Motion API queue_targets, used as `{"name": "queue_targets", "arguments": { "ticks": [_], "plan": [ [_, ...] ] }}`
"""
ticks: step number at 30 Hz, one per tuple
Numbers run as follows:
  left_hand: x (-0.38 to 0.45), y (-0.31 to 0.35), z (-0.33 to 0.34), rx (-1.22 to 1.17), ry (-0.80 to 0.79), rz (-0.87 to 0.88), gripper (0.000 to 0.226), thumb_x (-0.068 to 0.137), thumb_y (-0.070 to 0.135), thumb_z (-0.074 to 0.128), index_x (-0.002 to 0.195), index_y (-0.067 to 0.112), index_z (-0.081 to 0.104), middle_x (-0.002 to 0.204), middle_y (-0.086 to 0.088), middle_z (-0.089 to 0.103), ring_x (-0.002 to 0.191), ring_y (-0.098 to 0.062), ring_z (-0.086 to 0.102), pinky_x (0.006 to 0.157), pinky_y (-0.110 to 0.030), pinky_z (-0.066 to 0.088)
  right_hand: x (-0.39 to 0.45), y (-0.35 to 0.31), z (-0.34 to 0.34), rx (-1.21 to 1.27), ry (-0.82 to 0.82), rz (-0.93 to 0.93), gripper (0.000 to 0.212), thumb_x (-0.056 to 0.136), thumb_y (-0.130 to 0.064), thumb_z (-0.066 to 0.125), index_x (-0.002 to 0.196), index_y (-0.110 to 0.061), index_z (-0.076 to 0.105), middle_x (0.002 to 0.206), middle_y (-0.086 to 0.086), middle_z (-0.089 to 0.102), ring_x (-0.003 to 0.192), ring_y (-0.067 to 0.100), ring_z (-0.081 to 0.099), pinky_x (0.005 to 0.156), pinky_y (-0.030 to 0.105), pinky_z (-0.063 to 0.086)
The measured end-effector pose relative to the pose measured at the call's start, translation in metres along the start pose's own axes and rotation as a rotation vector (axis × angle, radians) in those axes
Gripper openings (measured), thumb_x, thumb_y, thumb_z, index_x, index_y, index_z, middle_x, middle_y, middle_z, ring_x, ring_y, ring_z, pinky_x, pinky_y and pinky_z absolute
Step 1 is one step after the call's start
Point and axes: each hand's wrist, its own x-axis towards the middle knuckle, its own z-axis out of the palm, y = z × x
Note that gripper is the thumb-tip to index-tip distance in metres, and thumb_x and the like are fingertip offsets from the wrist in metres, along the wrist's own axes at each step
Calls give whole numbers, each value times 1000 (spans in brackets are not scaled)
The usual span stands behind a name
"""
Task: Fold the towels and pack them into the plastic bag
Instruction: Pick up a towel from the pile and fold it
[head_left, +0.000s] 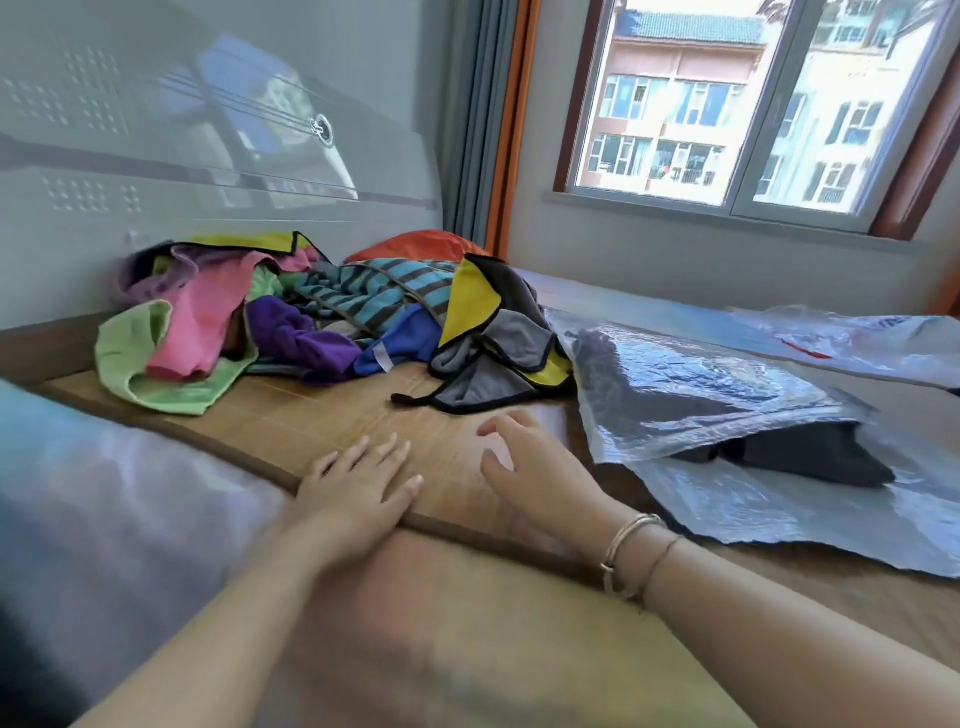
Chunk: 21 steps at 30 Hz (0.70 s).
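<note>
Two hands sit low on the wooden mat (322, 415), nearest to us, and neither has anything in it: the left hand (358, 488) lies flat with fingers spread, the right hand (524, 457) rests beside it with fingers loosely bent, bracelets at the wrist. Just to the right, the clear plastic bag (727, 400) lies on its side, mouth towards the hands, with a dark folded towel (810, 457) already tucked inside and poking out at the opening. That is the first worry, I think: the film looks slick and limp, so a push with the next towel could shove the dark one askew or collapse the mouth shut. Further back, touching the bag's far corner, the grey towel with black trim (493, 374) trails off a jumbled pile of towels (291, 322), where green, pink, purple, blue, striped and yellow are all tangled together. Pull one from the heap and its neighbours may drag along, perhaps onto the bag. Beyond, a second plastic bag (883, 338) lies flat towards the window (753, 104); reaching for the wrong one is a smaller risk
</note>
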Motion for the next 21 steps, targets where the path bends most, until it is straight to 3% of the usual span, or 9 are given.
{"name": "queue_targets", "arguments": {
  "ticks": [3, 7, 9, 11, 15, 21],
  "plan": [
    [4, -4, -2, 8, -80, 23, 62, 97, 61, 17, 153, 39, 3, 160, 19, -6, 147, -5, -8, 119, -35, -2, 48, 12, 25, 5, -61, 83, 39, 96, -27, 45, 132, -14, 52, 143, 3, 38, 127, 22, 44, 102, 34, 38],
    [6, -8, -1, -1, -90, 35, 63, 97, 62, 19, 153, 39, 1, 160, 19, -8, 147, -6, -11, 119, -35, -4, 96, 32, 45, 60, -174, 237, 44, 100, -39, 32, 139, -27, 49, 157, 12, 22, 147, 30, 13, 118, 43, 16],
    [6, -8, 2, 6, -75, 40, 63, 97, 62, 19, 153, 39, 1, 160, 19, -9, 147, -6, -12, 119, -35, -4, 104, 37, 52, 31, -248, 270, 47, 101, -47, 21, 143, -38, 41, 162, 6, 11, 149, 24, 1, 119, 49, 5],
    [6, -9, 4, 8, -66, 39, 63, 97, 62, 20, 153, 40, 2, 160, 20, -9, 147, -5, -12, 119, -35, -4, 108, 37, 56, -24, -258, 257, 48, 102, -46, 17, 144, -41, 39, 161, -2, 16, 149, 19, 5, 118, 51, 3],
    [6, -9, 4, 3, -44, 37, 63, 96, 62, 21, 153, 40, 3, 160, 20, -8, 147, -4, -11, 119, -34, -3, 91, 18, 47, 5, -236, 168, 48, 103, -33, 18, 139, -29, 50, 152, -5, 38, 142, 14, 27, 118, 48, 8],
    [-5, -1, 6, 87, 119, 8, 70, 96, 63, 21, 152, 34, -9, 161, 14, -10, 149, -8, 0, 118, -36, 7, -11, -7, 35, 93, -171, -20, 45, 103, -31, 22, 130, -28, 59, 135, -5, 53, 128, 12, 43, 112, 37, 27]
  ]
}}
